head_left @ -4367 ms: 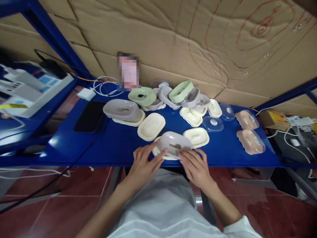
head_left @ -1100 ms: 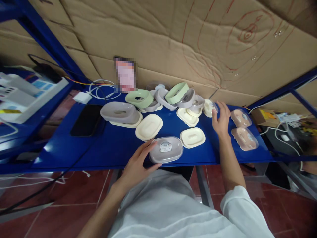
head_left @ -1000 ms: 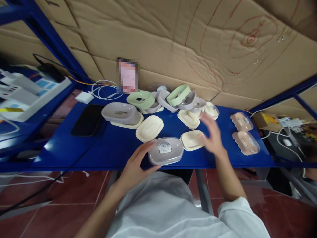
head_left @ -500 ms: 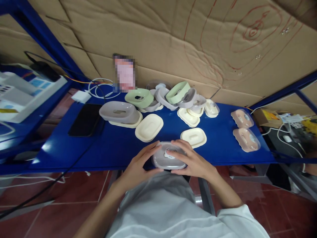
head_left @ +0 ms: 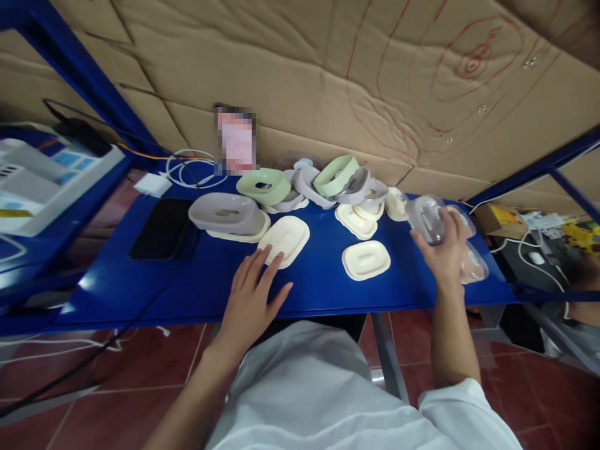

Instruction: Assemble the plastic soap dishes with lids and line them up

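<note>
Currently, in the head view, the right hand (head_left: pixel 447 247) is curled round a grey box (head_left: pixel 425 219), the thumb at its near edge and the fingers along its right side, so the box is firmly in its grasp. The box is tilted and looks partly clear. It is over the right part of the blue table (head_left: pixel 319 290), between a lidded cream dish (head_left: pixel 397 204) and two pink boxes (head_left: pixel 473 264), which the box and the hand partly hide. Whether it touches the table cannot be told.

The left hand (head_left: pixel 248 294) is spread loosely, palm down, gripping nothing. Its foremost fingertips reach over the near edge of a cream tray (head_left: pixel 288 236); contact is hard to judge. A second tray (head_left: pixel 366 260) lies flat to the right, well apart from both hands, and behind it is an overlapping pair of trays (head_left: pixel 355 223).

Toward the back, several grey bowls (head_left: pixel 312 187) and two green bowls (head_left: pixel 263 185) are crowded together, some leaning on others, with a clear lid (head_left: pixel 300 160) behind. One more grey bowl (head_left: pixel 225 212) sits on a tray just left of the cream tray. Farther left lie a black device (head_left: pixel 162 228) and a white charger (head_left: pixel 153 184). A pixelated screen (head_left: pixel 237 140) leans against the cardboard (head_left: pixel 300 75), which bears red lines.
</note>
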A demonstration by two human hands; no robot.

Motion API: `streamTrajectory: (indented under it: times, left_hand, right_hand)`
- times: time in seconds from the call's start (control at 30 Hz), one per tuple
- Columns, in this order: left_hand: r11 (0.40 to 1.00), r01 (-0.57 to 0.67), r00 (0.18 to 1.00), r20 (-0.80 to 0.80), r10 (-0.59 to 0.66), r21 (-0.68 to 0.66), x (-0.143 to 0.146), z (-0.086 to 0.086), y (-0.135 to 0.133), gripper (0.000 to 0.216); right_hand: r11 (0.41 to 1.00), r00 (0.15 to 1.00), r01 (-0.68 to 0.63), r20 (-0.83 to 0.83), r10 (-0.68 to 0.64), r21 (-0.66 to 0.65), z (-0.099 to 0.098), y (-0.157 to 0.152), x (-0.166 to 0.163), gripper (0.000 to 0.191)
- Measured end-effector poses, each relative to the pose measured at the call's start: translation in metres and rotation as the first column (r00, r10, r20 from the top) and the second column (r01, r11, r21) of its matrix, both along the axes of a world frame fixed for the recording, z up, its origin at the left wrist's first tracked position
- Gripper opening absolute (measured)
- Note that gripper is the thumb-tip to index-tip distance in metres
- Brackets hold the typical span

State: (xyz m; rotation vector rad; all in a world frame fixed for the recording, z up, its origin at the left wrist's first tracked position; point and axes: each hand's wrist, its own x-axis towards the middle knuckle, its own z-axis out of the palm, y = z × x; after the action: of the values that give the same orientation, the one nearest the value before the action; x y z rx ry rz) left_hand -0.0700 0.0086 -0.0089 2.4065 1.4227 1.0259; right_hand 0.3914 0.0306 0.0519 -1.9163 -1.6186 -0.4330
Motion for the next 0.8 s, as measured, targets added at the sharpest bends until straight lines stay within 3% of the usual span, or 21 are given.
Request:
streamTrajectory:
  times: [0.13,0.23,0.33,0.4,0.47,0.5,0.57,0.6,0.63,0.73,0.8]
  left_hand:
    - [1.000,0.004,0.997,-0.082,-0.005,-0.011,0.003,-0.008,0.005,0.036]
    - [1.000,0.014,0.999,-0.052,-0.015,-0.014,0.004,-0.010,0.004,0.016]
    - [1.000,0.006,0.999,-0.042,-0.006,-0.006,0.003,-0.011,0.003,0.011]
    - [1.000,0.007,1.000,-0.022,-0.008,-0.025,0.001,-0.011,0.004,0.010]
    - [0.998,0.013,1.000,0.003,-0.013,-0.055,0.000,-0.011,0.004,0.009]
    - [0.998,0.017,1.000,0.013,-0.017,-0.067,0.000,-0.011,0.004,0.009]
    - [0.997,0.020,1.000,0.019,-0.018,-0.079,0.000,-0.011,0.004,0.010]
    - [0.997,0.018,1.000,0.015,-0.017,-0.079,0.001,-0.011,0.004,0.011]
    - [0.997,0.016,1.000,0.006,-0.016,-0.078,0.001,-0.010,0.004,0.013]
    - [0.997,0.013,0.999,-0.029,-0.016,-0.077,0.003,-0.009,0.004,0.017]
    - [0.997,0.015,0.999,-0.039,-0.018,-0.076,0.004,-0.009,0.004,0.018]
  right_hand:
    - [0.962,0.960,0.267,-0.068,-0.271,-0.061,-0.028,0.041,0.059,0.083]
    - [0.925,0.924,0.341,-0.118,-0.363,-0.169,-0.042,0.063,0.067,0.085]
    - [0.907,0.905,0.361,-0.152,-0.397,-0.216,-0.042,0.071,0.055,0.090]
    - [0.952,0.948,0.268,-0.135,-0.288,-0.148,-0.034,0.063,0.038,0.081]
    - [0.994,0.994,0.005,-0.111,-0.017,-0.109,-0.026,0.044,0.013,0.064]
    - [0.974,0.981,-0.169,-0.124,0.150,-0.152,-0.023,0.031,-0.003,0.056]
    - [0.827,0.894,-0.448,-0.186,0.408,-0.339,-0.019,0.000,-0.037,0.047]
    - [0.768,0.871,-0.489,-0.192,0.451,-0.414,-0.019,-0.016,-0.055,0.045]
    - [0.752,0.881,-0.467,-0.169,0.442,-0.466,-0.021,-0.031,-0.072,0.048]
    - [0.797,0.942,-0.321,-0.083,0.326,-0.511,-0.027,-0.059,-0.112,0.059]
    - [0.807,0.941,-0.319,-0.063,0.333,-0.496,-0.031,-0.062,-0.130,0.060]
